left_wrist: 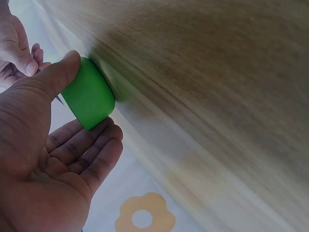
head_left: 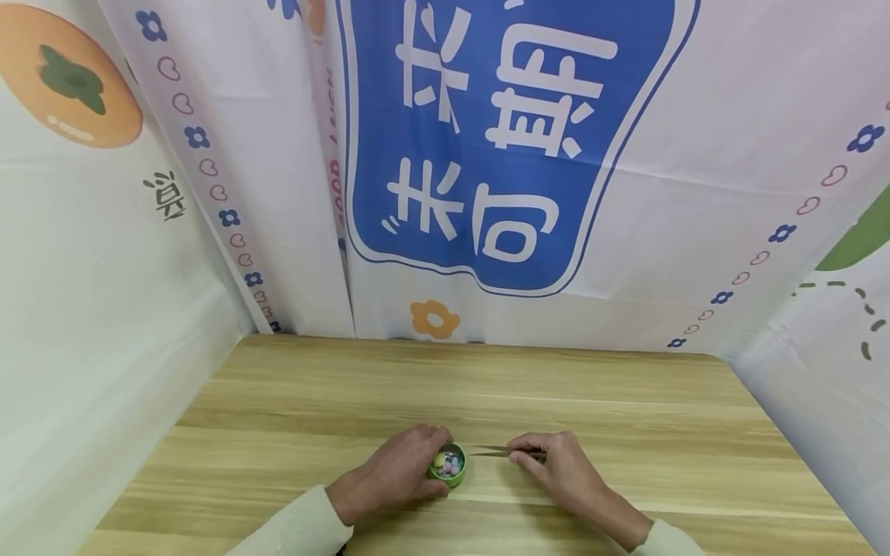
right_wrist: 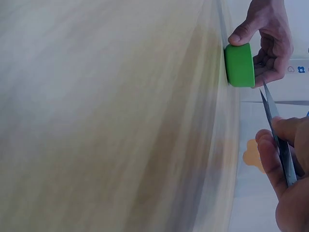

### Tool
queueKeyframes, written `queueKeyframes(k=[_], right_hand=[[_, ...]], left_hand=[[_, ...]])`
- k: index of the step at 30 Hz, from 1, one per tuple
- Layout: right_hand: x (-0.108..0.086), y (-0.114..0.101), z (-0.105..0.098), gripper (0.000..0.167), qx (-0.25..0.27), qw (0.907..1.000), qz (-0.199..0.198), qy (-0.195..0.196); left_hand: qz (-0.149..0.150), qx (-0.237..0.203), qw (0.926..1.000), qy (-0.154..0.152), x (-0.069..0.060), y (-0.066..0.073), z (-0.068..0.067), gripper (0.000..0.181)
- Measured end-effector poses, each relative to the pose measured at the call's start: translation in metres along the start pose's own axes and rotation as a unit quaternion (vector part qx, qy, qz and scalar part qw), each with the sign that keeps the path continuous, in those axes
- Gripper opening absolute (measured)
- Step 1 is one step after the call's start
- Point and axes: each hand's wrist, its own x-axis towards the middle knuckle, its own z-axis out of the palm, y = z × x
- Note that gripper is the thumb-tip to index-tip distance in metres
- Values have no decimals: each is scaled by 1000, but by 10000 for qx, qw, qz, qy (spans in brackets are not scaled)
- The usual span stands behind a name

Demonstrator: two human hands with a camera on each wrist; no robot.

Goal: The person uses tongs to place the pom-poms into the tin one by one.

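Note:
A small round green tin (head_left: 455, 480) stands upright on the wooden table, with several pastel beads (head_left: 448, 465) inside. My left hand (head_left: 406, 467) holds it from the left, thumb on the near side and fingers on the far side. In the left wrist view the tin's smooth green wall (left_wrist: 89, 94) sits between thumb and fingers. To the right of the tin, my right hand (head_left: 559, 467) pinches metal tweezers (right_wrist: 280, 140) between thumb and fingers. The tweezers' tips are slightly apart, point toward the tin, and hold nothing that I can see.
The wooden table (head_left: 487, 386) spreads around both hands. At its back edge hangs a white printed cloth (head_left: 647, 262) with a blue panel. More cloth (head_left: 104, 324) closes off the left side, and another sheet (head_left: 827, 386) the right.

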Motion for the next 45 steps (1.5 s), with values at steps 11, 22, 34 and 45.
queueKeyframes(k=[11, 22, 34, 45], right_hand=[[0, 8, 7, 15, -303, 9993, 187, -69], [5, 3, 17, 7, -1138, 9930, 297, 109], [14, -2, 30, 9, -1464, 9880, 247, 419], [24, -1, 36, 8, -951, 9950, 205, 220]], left_hand=[[23, 53, 10000, 20, 0, -1, 0, 48], [3, -17, 10000, -7, -1, -1, 0, 47], [11, 25, 10000, 11, -1, -1, 0, 47], [14, 24, 10000, -16, 0, -1, 1, 49]])
